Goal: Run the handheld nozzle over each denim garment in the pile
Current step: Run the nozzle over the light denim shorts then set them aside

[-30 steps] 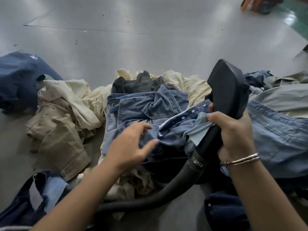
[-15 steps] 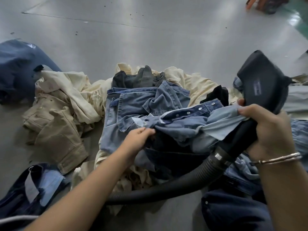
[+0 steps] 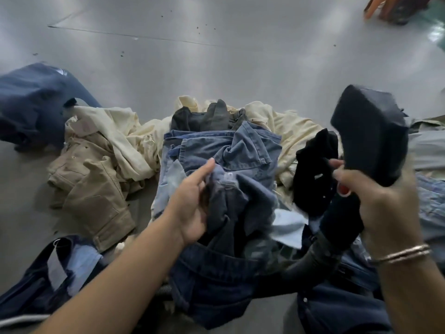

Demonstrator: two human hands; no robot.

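Open room: the grey floor [image 3: 216, 56] runs bare from the far edge of the clothes up to the top of the view; nearer the person, garments cover it almost from the left edge to the right.
Pile: the denim pile [image 3: 224, 150] lies mid-floor, with cream cloth [image 3: 130, 131] and a tan garment [image 3: 94, 189] to its left, a dark navy garment [image 3: 31, 104] by the left edge, and another [image 3: 36, 285] at the near left corner.
Left hand: the left hand [image 3: 192, 203] reaches in from below, palm turned inward, and grips a bunched fold of the blue denim garment [image 3: 240, 201] on top of the pile.
Right hand: the right hand [image 3: 375, 201], a bangle at the wrist, is wrapped round the neck of the handheld nozzle [image 3: 370, 131].
Nozzle: its black head is raised above the pile's right side, blurred, so whether it touches cloth is unclear; the ribbed hose [image 3: 310, 259] trails down over dark denim.
Beside it: a black garment [image 3: 315, 174] sits just left of the nozzle.
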